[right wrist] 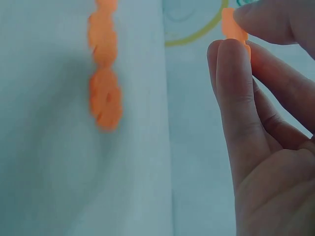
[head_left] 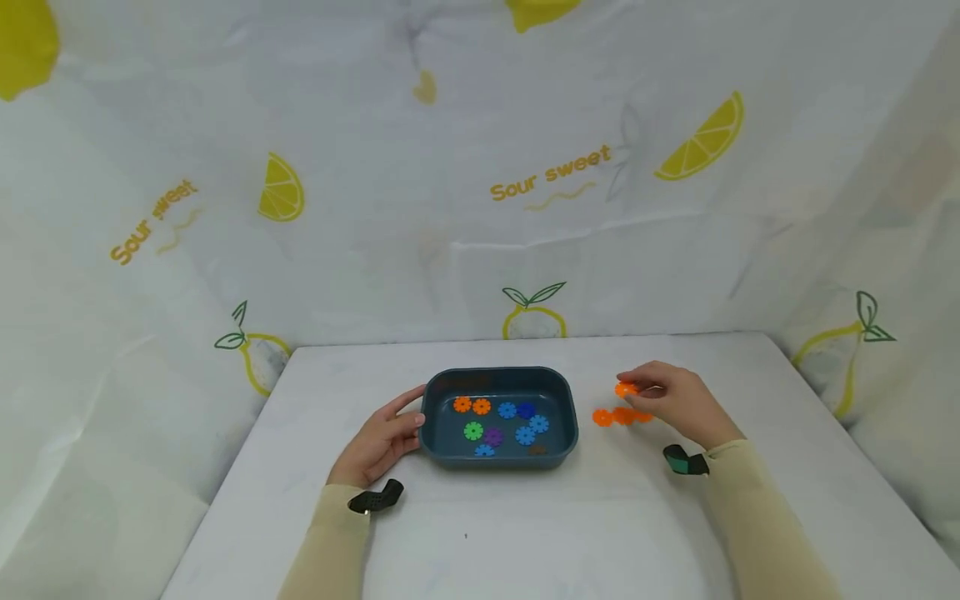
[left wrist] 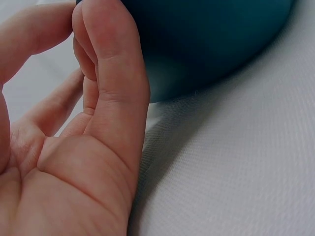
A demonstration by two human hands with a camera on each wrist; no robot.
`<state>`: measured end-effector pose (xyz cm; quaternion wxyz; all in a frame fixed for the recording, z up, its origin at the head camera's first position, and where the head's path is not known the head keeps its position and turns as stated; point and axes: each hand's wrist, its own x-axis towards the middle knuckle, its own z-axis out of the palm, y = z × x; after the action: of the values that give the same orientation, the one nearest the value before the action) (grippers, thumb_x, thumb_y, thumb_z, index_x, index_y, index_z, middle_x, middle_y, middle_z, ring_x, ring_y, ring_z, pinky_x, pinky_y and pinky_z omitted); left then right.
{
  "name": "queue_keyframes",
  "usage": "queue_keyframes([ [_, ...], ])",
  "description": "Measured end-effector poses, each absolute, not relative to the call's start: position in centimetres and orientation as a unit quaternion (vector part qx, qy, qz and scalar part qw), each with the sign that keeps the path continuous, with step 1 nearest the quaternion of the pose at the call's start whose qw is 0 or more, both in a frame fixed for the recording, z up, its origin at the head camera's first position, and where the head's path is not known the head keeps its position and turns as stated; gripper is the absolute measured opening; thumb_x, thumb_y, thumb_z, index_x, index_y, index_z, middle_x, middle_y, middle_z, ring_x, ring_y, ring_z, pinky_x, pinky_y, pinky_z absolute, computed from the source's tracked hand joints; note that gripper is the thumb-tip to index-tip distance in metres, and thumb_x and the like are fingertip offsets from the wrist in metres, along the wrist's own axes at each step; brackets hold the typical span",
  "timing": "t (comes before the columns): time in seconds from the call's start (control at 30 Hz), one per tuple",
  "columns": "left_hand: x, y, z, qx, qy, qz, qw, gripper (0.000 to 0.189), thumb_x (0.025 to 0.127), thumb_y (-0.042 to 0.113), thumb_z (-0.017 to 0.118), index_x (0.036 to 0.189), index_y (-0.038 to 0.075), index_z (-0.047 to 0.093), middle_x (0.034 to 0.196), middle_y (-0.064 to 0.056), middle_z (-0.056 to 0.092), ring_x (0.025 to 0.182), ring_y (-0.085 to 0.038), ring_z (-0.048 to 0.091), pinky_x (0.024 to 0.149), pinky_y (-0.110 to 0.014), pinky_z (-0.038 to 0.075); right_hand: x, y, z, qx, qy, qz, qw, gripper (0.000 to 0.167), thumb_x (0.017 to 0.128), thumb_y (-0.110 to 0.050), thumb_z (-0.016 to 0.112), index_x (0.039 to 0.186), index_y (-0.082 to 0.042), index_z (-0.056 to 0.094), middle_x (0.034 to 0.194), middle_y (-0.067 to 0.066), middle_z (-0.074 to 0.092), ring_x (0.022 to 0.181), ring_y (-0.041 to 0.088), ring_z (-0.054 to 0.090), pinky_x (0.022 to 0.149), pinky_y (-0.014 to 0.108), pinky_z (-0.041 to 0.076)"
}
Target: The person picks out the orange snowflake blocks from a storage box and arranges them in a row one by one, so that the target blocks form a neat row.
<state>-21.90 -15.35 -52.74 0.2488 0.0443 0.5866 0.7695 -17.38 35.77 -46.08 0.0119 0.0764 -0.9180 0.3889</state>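
Observation:
A dark blue-green tray (head_left: 435,454) stands on the white table. My left hand (head_left: 378,442) holds its left end, with the fingertips at the rim and outer wall. Close up in the left wrist view, the curled fingers (left wrist: 115,64) meet the tray's side (left wrist: 206,44). My right hand (head_left: 678,404) pinches an orange notched plastic disc (head_left: 626,389) between thumb and fingers. That disc (right wrist: 231,24) is partly hidden by the fingertips in the right wrist view. Below the hand, a row of orange discs (head_left: 602,417) lies on the table, its right end partly covered in the head view.
Inside the tray are loose notched discs: orange (head_left: 482,407), green (head_left: 473,431), purple (head_left: 492,437) and several blue ones (head_left: 538,424). A brown piece (head_left: 537,450) lies near the front wall. White lemon-print cloth (head_left: 420,283) hangs behind the table (head_left: 525,542) and at its sides.

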Motion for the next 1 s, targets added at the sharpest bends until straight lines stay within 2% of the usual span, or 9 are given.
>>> queue_keyframes([
  [0.13, -21.7, -15.4, -52.6, 0.038, 0.585, 0.773, 0.243, 0.065, 0.108, 0.009, 0.064, 0.167, 0.021, 0.04, 0.107, -0.003, 0.075, 0.089, -0.016, 0.071, 0.087, -0.029, 0.062, -16.7, 37.7, -46.9, 0.061, -0.923, 0.379, 0.024, 0.038, 0.1, -0.034, 0.079, 0.134, -0.018, 0.076, 0.13, 0.002, 0.075, 0.11, 0.018, 0.071, 0.087, 0.019, 0.057],
  [0.33, -21.6, -15.3, -52.4, 0.041, 0.584, 0.773, 0.245, 0.065, 0.109, 0.007, 0.063, 0.168, 0.021, 0.038, 0.106, -0.001, 0.075, 0.088, -0.014, 0.071, 0.083, -0.027, 0.062, -16.0, 39.4, -47.9, 0.042, -0.931, 0.361, 0.031, 0.038, 0.099, -0.033, 0.081, 0.134, -0.017, 0.077, 0.129, 0.004, 0.075, 0.105, 0.009, 0.067, 0.086, 0.019, 0.056],
  [0.63, -21.4, -15.1, -52.5, 0.046, 0.58, 0.773, 0.253, 0.066, 0.11, 0.007, 0.06, 0.169, 0.019, 0.035, 0.108, -0.001, 0.075, 0.087, -0.013, 0.07, 0.082, -0.026, 0.062, -15.6, 40.4, -49.1, 0.025, -0.935, 0.352, 0.028, 0.037, 0.098, -0.026, 0.082, 0.133, -0.014, 0.077, 0.128, 0.009, 0.075, 0.107, 0.023, 0.066, 0.083, 0.021, 0.056],
  [0.83, -21.3, -15.2, -52.4, 0.049, 0.581, 0.772, 0.252, 0.066, 0.11, 0.008, 0.06, 0.17, 0.019, 0.034, 0.11, -0.001, 0.076, 0.089, -0.012, 0.071, 0.083, -0.026, 0.062, -15.7, 40.5, -49.2, 0.015, -0.939, 0.344, 0.021, 0.037, 0.097, -0.022, 0.081, 0.133, -0.013, 0.077, 0.124, 0.009, 0.075, 0.107, 0.025, 0.065, 0.082, 0.023, 0.055],
  [1.0, -21.3, -15.1, -52.1, 0.046, 0.586, 0.769, 0.25, 0.066, 0.109, 0.009, 0.062, 0.169, 0.019, 0.036, 0.112, -0.001, 0.076, 0.09, -0.013, 0.072, 0.084, -0.026, 0.062, -15.8, 40.5, -49.6, 0.005, -0.941, 0.339, 0.012, 0.036, 0.098, -0.025, 0.081, 0.132, -0.015, 0.077, 0.117, 0.007, 0.075, 0.105, 0.025, 0.064, 0.084, 0.031, 0.054],
])
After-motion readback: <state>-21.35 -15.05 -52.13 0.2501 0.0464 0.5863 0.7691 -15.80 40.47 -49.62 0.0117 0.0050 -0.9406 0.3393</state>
